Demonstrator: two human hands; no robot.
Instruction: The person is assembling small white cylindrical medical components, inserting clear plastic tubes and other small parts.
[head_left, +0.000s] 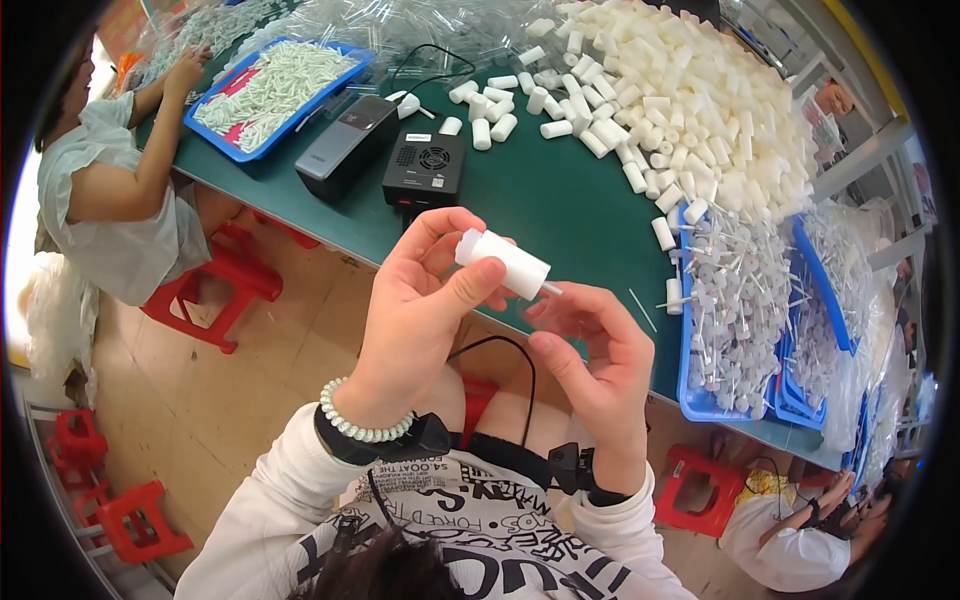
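My left hand is closed round a white cylinder, thumb on its near side and fingers behind. The cylinder lies tilted, its right end lower. A paler, translucent end piece sits at its upper left, and a thin stem sticks out of the lower right end. Beside that stem, my right hand has its fingers curled, with the thumb below them. Something faint and see-through seems to be at those fingertips, but its shape is hard to make out. Both hands are above the table's near edge.
A large heap of white cylinders covers the green table's far right. Blue trays of small stemmed parts stand at the right. A black box with a fan, a power bank and a blue tray lie left; a person sits there.
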